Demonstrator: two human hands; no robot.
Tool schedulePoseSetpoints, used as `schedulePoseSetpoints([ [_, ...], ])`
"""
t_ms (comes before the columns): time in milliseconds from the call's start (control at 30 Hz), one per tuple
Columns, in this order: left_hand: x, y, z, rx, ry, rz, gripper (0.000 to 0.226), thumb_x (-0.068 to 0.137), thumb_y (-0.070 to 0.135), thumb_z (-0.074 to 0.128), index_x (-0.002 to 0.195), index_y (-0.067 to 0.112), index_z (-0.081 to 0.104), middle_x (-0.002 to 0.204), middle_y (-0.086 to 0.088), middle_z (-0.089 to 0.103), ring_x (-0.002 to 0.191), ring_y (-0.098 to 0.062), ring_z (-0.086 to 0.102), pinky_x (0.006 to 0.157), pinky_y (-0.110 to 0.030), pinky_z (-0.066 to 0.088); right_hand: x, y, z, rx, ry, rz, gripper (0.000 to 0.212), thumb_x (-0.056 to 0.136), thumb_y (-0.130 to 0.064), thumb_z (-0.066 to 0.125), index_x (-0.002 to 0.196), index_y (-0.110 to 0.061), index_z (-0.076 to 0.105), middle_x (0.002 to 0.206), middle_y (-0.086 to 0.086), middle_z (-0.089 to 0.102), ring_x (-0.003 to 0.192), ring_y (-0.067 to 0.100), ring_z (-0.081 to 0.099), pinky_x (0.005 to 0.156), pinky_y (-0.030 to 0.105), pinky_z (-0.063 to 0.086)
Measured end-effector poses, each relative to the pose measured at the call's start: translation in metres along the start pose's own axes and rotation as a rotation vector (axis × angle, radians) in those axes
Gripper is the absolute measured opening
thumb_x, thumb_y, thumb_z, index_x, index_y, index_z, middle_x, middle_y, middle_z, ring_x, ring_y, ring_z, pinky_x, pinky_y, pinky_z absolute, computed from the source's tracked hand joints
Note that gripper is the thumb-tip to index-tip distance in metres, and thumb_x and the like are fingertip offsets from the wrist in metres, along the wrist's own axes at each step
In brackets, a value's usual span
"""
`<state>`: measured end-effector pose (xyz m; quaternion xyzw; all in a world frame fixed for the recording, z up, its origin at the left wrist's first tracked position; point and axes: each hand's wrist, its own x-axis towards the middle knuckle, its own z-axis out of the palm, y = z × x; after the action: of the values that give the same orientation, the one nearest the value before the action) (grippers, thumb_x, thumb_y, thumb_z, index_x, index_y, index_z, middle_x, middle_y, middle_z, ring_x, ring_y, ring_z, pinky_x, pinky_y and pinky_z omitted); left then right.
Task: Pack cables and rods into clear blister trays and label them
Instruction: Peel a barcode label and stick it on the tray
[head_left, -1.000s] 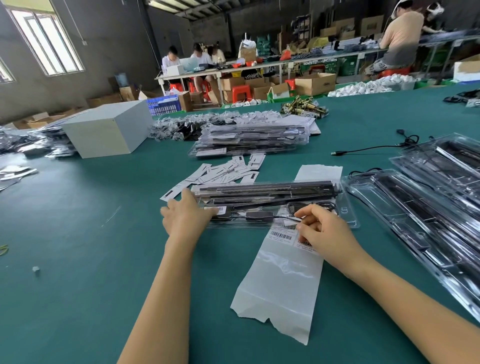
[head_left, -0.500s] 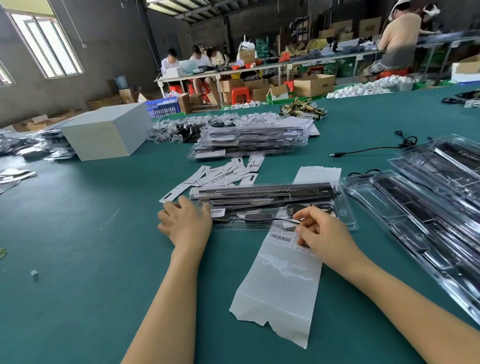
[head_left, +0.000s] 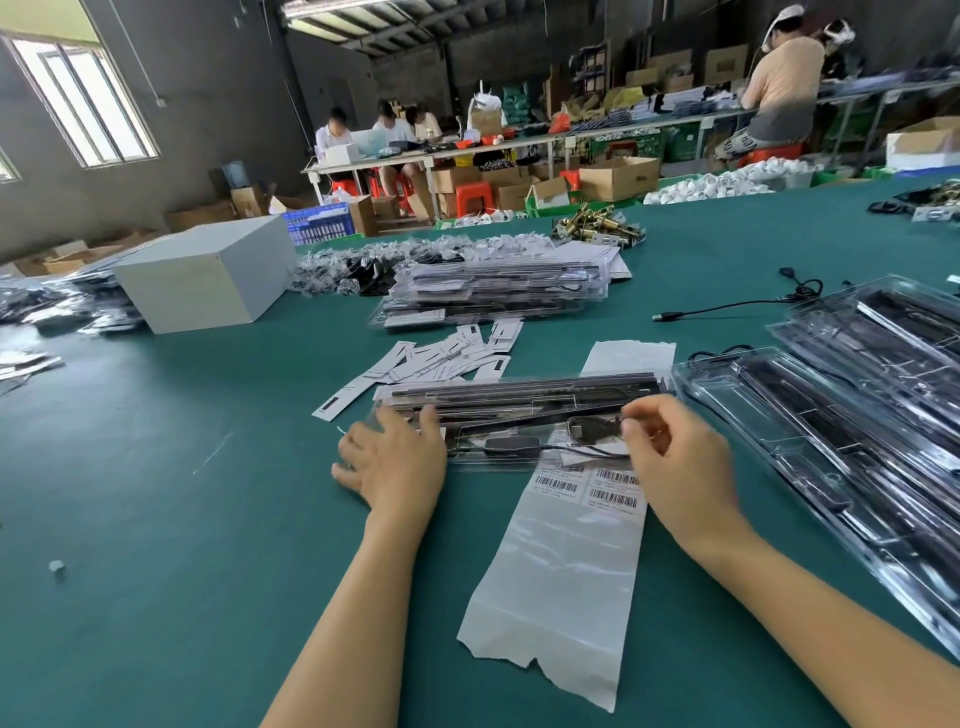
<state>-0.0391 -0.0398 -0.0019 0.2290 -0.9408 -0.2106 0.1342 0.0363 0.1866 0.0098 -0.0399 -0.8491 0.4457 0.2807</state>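
**A:** Start nearest. What lies by the forearms?

**B:** A long backing sheet (head_left: 561, 571), mostly bare and glossy, with a few barcode labels (head_left: 592, 486) left at its far end. I judge that most of the labels have been peeled off and used.

**A:** And the hands?

**B:** The left hand (head_left: 395, 462) lies flat with fingers spread, pressing the left end of the blister tray (head_left: 519, 415) to the green table (head_left: 156, 519). The right hand (head_left: 670, 457) is raised over the tray's right end, thumb and forefinger pinched together; it may hold a peeled label, but I cannot tell.

**A:** Is that tray packed?

**B:** It looks so: dark rods (head_left: 519, 391) run along its far side and a black cable (head_left: 519, 446) with its inline block sits in the near channel. What it seems to lack is its label.

**A:** Farther out?

**B:** To the right, more blister trays (head_left: 831, 447) wait, rods visible inside; whether they are labelled I cannot tell. Beyond the worked tray lie loose paper cards (head_left: 447, 358), then a stack of finished trays (head_left: 493, 296). A loose cable (head_left: 727, 306) lies apart to the right.

**A:** So, progress?

**B:** Well into the batch, I judge, with this tray's label and the trays on the right remaining.
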Motion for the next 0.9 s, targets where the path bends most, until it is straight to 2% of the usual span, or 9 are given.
schedulePoseSetpoints([
  [67, 0.004, -0.006, -0.007, -0.004, 0.021, -0.108, 0.054, 0.098, 0.048, 0.032, 0.131, 0.006, 0.041, 0.137, -0.026, 0.039, 0.128, -0.040, 0.032, 0.107, -0.048, 0.022, 0.005, 0.004, -0.007, -0.262, 0.125, -0.022, 0.018, 0.089, -0.015, 0.059, 0.107, -0.013, 0.061, 0.098, 0.004, 0.062, 0.086, 0.024, 0.056, 0.067, 0.031, 0.040],
  [167, 0.010, -0.012, -0.013, -0.102, 0.043, -0.111, 0.044, 0.098, 0.036, 0.038, 0.127, 0.003, 0.044, 0.131, -0.025, 0.049, 0.121, -0.041, 0.041, 0.101, -0.046, 0.029, 0.010, 0.014, -0.008, -0.548, -0.067, 0.114, 0.036, 0.093, -0.031, 0.053, 0.121, -0.010, 0.048, 0.119, 0.015, 0.054, 0.107, 0.036, 0.049, 0.085, 0.042, 0.041],
  [300, 0.020, -0.021, -0.021, -0.263, 0.036, -0.103, 0.037, 0.094, 0.026, 0.045, 0.127, 0.009, 0.047, 0.122, -0.017, 0.058, 0.116, -0.040, 0.048, 0.098, -0.043, 0.035, 0.010, 0.017, -0.006, -0.478, -0.230, 0.122, 0.055, 0.092, -0.047, 0.052, 0.137, -0.018, 0.042, 0.147, 0.013, 0.030, 0.127, 0.039, 0.036, 0.105, 0.045, 0.031],
  [433, 0.031, -0.036, -0.028, -0.513, -0.013, -0.147, 0.031, 0.086, 0.025, 0.056, 0.116, 0.014, 0.057, 0.102, -0.006, 0.062, 0.105, -0.031, 0.054, 0.089, -0.037, 0.043, 0.011, 0.018, -0.010, -0.484, -0.282, 0.081, 0.077, 0.073, -0.062, 0.068, 0.136, -0.025, 0.046, 0.150, 0.007, 0.024, 0.131, 0.036, 0.029, 0.109, 0.044, 0.025],
  [533, 0.044, -0.048, -0.036, -0.734, -0.123, -0.186, 0.016, 0.083, 0.019, 0.063, 0.097, 0.011, 0.064, 0.086, -0.006, 0.062, 0.088, -0.028, 0.055, 0.074, -0.032, 0.040, 0.014, 0.021, -0.011, -0.607, -0.340, 0.025, 0.091, 0.067, -0.076, 0.061, 0.141, -0.031, 0.036, 0.153, 0.003, 0.016, 0.135, 0.035, 0.022, 0.112, 0.046, 0.021],
  [600, 0.048, -0.053, -0.045, -0.925, -0.205, -0.215, 0.008, 0.083, 0.011, 0.065, 0.089, 0.005, 0.066, 0.073, -0.009, 0.062, 0.071, -0.025, 0.056, 0.066, -0.028, 0.043, 0.015, 0.021, -0.014, -0.661, -0.324, 0.008, 0.088, 0.070, -0.076, 0.057, 0.142, -0.031, 0.033, 0.151, 0.005, 0.019, 0.133, 0.035, 0.026, 0.110, 0.046, 0.025],
  [667, 0.048, -0.056, -0.054, -1.152, -0.281, -0.254, 0.004, 0.086, 0.006, 0.064, 0.088, 0.003, 0.065, 0.065, -0.007, 0.066, 0.055, -0.018, 0.061, 0.052, -0.020, 0.048, 0.015, 0.022, -0.015, -0.708, -0.265, -0.025, 0.072, 0.081, -0.060, 0.057, 0.141, -0.027, 0.034, 0.146, 0.007, 0.029, 0.125, 0.034, 0.038, 0.104, 0.043, 0.035],
  [800, 0.041, -0.047, -0.062, -1.475, -0.479, -0.197, 0.032, 0.089, 0.002, 0.055, 0.116, 0.019, 0.056, 0.092, -0.012, 0.068, 0.072, -0.022, 0.070, 0.059, -0.032, 0.056, 0.012, 0.018, -0.014, -0.939, -0.183, -0.128, 0.053, 0.087, -0.043, 0.052, 0.136, -0.026, 0.040, 0.131, 0.001, 0.049, 0.112, 0.029, 0.049, 0.089, 0.038, 0.041],
  [900, 0.036, -0.039, -0.062, -1.668, -0.559, -0.129, 0.051, 0.084, -0.001, 0.055, 0.132, 0.013, 0.048, 0.115, -0.020, 0.062, 0.090, -0.029, 0.070, 0.085, -0.043, 0.054, 0.008, 0.009, -0.011, -1.020, -0.160, -0.233, 0.055, 0.079, -0.047, 0.068, 0.125, -0.018, 0.057, 0.121, 0.009, 0.060, 0.117, 0.037, 0.049, 0.090, 0.045, 0.041],
])
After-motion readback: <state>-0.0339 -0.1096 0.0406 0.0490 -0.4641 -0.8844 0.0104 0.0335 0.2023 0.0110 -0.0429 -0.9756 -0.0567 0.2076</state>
